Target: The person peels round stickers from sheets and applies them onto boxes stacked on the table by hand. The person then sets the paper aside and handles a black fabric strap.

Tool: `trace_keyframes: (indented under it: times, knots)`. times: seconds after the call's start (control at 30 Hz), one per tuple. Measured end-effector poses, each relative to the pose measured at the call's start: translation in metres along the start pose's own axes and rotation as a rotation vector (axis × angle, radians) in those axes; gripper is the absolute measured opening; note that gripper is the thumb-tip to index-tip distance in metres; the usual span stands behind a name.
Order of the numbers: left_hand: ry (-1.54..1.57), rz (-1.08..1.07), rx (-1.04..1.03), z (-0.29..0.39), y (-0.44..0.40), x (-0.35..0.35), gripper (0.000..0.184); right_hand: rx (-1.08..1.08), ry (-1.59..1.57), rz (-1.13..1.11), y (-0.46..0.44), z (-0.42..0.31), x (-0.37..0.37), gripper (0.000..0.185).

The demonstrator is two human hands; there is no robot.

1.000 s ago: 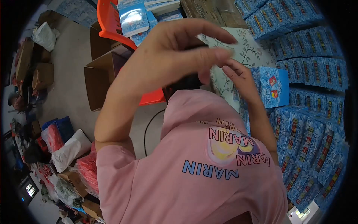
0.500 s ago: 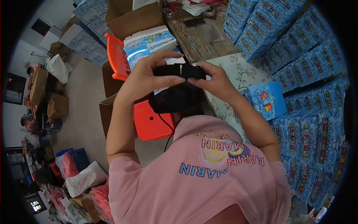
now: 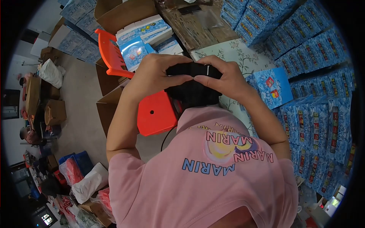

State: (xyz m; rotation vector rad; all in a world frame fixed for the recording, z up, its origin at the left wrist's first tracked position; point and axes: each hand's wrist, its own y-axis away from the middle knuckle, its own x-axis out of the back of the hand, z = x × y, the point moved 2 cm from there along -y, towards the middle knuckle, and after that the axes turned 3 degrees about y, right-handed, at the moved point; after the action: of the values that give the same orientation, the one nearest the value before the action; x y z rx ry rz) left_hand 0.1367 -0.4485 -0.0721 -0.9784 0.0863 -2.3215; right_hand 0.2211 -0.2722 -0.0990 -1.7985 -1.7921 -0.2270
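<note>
My left hand closes around one end of a black band, thumb below and fingers above. The other end is gripped by my right hand, its thumb near the left one. A small pale strip shows on the band near the right fingers. Dark material hangs below, between the hands and my pink shirt; its exact kind I cannot make out. A thin black cable curves down beside the shirt.
A red plastic stool and orange chair back stand at left, beside a carton and flat blue boxes. Tall stacks of blue boxes line the right. One blue box lies near my right forearm, by the floral-covered table.
Both hands have shifted a little to the right with the black band, which is now level between them. The pale strip has moved toward the right hand, and the view has shifted slightly.
</note>
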Motion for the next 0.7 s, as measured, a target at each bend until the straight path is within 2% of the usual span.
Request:
trace_keyframes:
  times: [0.03, 0.1, 0.17, 0.23, 0.37, 0.4, 0.47, 0.53, 0.57, 0.63, 0.67, 0.7]
  knots:
    - [-0.009, -0.009, -0.003, -0.001, -0.002, 0.0, 0.036, -0.001, 0.001, -0.002, 0.0, 0.001, 0.001, 0.031]
    - [0.0, -0.024, 0.011, -0.003, -0.003, 0.001, 0.036, 0.142, 0.179, 0.011, 0.001, 0.001, 0.001, 0.031]
    - [0.016, -0.041, 0.048, -0.009, -0.001, -0.001, 0.037, 0.153, 0.193, -0.006, -0.001, -0.002, 0.003, 0.03]
    - [-0.026, -0.012, -0.075, -0.012, 0.0, 0.001, 0.037, 0.204, 0.218, -0.007, -0.003, -0.002, 0.001, 0.027]
    - [-0.058, -0.051, 0.001, -0.013, 0.012, 0.009, 0.036, 0.23, 0.169, -0.041, -0.007, -0.003, -0.01, 0.027]
    - [-0.131, -0.027, -0.088, -0.014, 0.015, 0.012, 0.036, 0.269, 0.21, -0.037, -0.008, -0.004, -0.013, 0.028]
    - [-0.114, 0.01, -0.073, -0.015, 0.023, 0.012, 0.036, 0.317, 0.243, -0.043, -0.009, -0.006, -0.02, 0.028]
    - [-0.099, 0.046, -0.067, -0.014, 0.031, 0.016, 0.036, 0.309, 0.277, -0.019, -0.009, -0.008, -0.023, 0.027]
    - [-0.103, 0.075, 0.021, -0.015, 0.035, 0.02, 0.035, 0.313, 0.276, -0.023, -0.009, -0.006, -0.022, 0.027]
    - [-0.087, 0.169, 0.141, -0.02, 0.048, 0.033, 0.035, 0.089, 0.148, 0.007, -0.009, 0.005, -0.011, 0.024]
    - [-0.066, 0.235, 0.175, -0.026, 0.059, 0.046, 0.036, 0.099, 0.159, 0.01, -0.009, 0.012, -0.01, 0.024]
    - [-0.046, 0.253, 0.206, -0.03, 0.072, 0.056, 0.034, 0.033, 0.0, 0.043, -0.007, 0.024, -0.009, 0.024]
